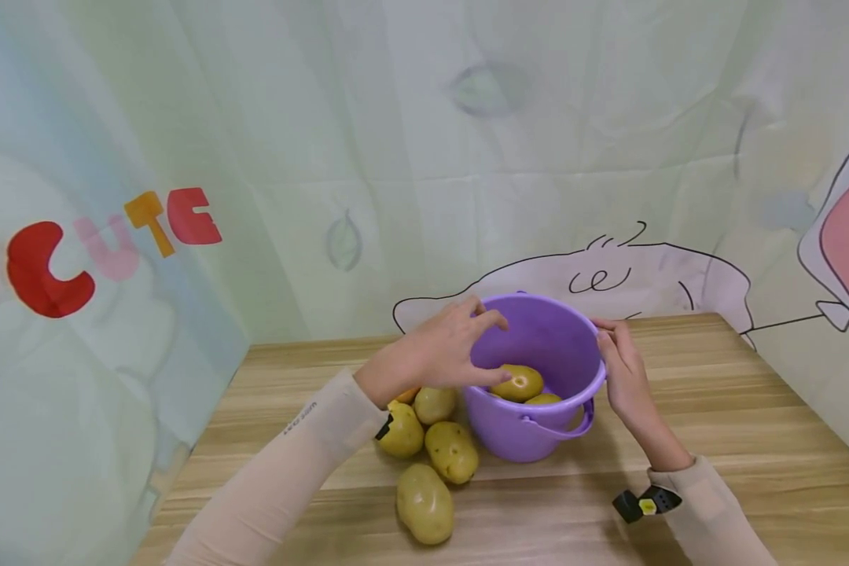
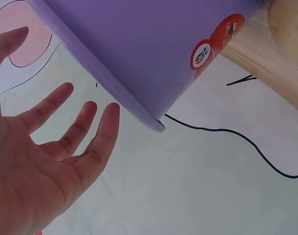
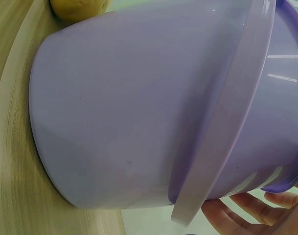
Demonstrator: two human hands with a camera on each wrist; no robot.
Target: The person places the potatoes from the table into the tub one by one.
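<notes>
A purple bucket (image 1: 516, 432) stands upright on the wooden table, its handle hanging down at the front. Inside lie potatoes; one potato (image 1: 522, 384) is plainly visible, another (image 1: 543, 399) partly. My left hand (image 1: 460, 342) hovers over the bucket's left rim, fingers spread and loosely bent, holding nothing. In the left wrist view, that hand (image 2: 56, 161) is apart from the bucket's rim (image 2: 104, 81). My right hand (image 1: 624, 373) holds the bucket's rim at the right side. In the right wrist view, its fingers (image 3: 254, 208) lie against the bucket just under the rim.
Left of the bucket lie several potatoes, the nearest one (image 1: 425, 505) closest to me. Behind them an orange thing (image 1: 408, 395) is mostly hidden by my left forearm. A printed curtain (image 1: 396, 157) hangs behind the table (image 1: 311, 503).
</notes>
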